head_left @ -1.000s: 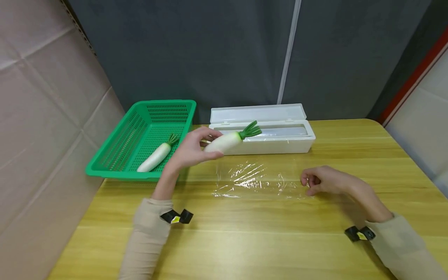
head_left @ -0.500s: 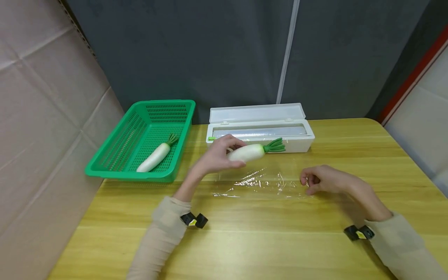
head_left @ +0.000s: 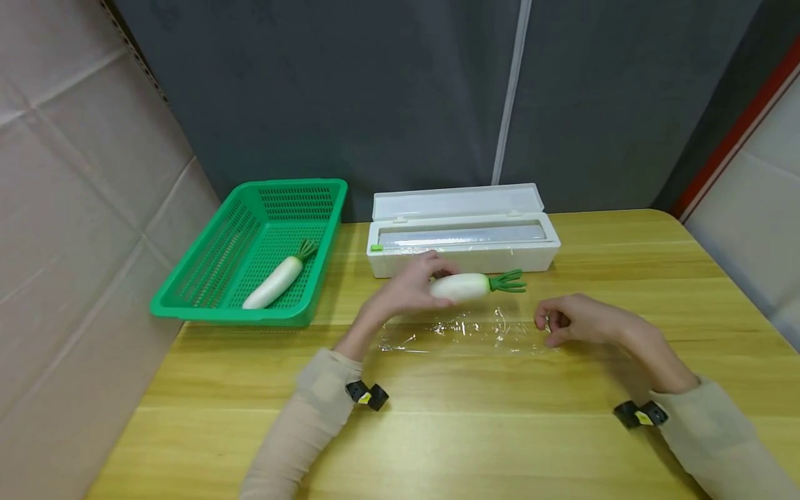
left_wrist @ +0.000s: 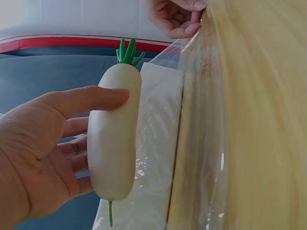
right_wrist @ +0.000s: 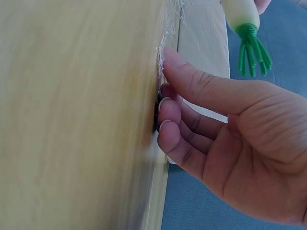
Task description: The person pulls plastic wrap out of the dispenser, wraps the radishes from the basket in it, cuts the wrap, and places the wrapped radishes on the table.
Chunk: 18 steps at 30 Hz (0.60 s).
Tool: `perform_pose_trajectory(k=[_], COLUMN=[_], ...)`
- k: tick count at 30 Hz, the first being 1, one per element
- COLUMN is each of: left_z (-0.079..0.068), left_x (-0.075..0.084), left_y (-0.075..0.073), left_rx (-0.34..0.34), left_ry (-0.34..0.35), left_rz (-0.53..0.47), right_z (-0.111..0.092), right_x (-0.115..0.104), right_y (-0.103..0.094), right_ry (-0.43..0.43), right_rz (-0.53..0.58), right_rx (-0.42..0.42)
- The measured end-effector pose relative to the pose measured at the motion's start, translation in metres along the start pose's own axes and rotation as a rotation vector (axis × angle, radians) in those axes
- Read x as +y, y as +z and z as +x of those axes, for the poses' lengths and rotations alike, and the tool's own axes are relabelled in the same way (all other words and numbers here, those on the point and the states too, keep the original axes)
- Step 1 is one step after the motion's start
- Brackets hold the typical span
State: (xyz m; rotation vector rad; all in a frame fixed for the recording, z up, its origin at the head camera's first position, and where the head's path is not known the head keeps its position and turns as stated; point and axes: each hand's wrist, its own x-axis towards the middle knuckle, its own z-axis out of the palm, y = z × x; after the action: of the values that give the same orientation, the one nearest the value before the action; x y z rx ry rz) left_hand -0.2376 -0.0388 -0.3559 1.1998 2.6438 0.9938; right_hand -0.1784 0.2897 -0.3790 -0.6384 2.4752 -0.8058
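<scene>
One white radish (head_left: 462, 287), held in the left hand (head_left: 412, 286), has moved rightward from near the green basket (head_left: 231, 316) to mid-frame, bringing it over the clear film (head_left: 471, 332) whose right edge the right hand (head_left: 578, 321) pinches.

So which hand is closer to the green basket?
The left hand. It holds a radish to the right of the basket; the right hand is farther right, pinching the wrap.
</scene>
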Motion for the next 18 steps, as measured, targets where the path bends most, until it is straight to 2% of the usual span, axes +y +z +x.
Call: perform_pose_trajectory(k=[5, 11, 18], left_z=[0.005, 0.009, 0.012], left_x=[-0.001, 0.002, 0.008], left_y=[0.010, 0.022, 0.029], left_rx=[-0.014, -0.045, -0.072], left_ry=[-0.002, -0.017, -0.056], left_rz=[0.018, 0.066, 0.115], right_z=[0.000, -0.001, -0.001], right_x=[0.000, 0.001, -0.001], right_y=[0.000, 0.000, -0.001], right_ry=[-0.003, -0.045, -0.027], right_rz=[0.003, -0.011, -0.008], right_rx=[-0.004, 0.007, 0.004])
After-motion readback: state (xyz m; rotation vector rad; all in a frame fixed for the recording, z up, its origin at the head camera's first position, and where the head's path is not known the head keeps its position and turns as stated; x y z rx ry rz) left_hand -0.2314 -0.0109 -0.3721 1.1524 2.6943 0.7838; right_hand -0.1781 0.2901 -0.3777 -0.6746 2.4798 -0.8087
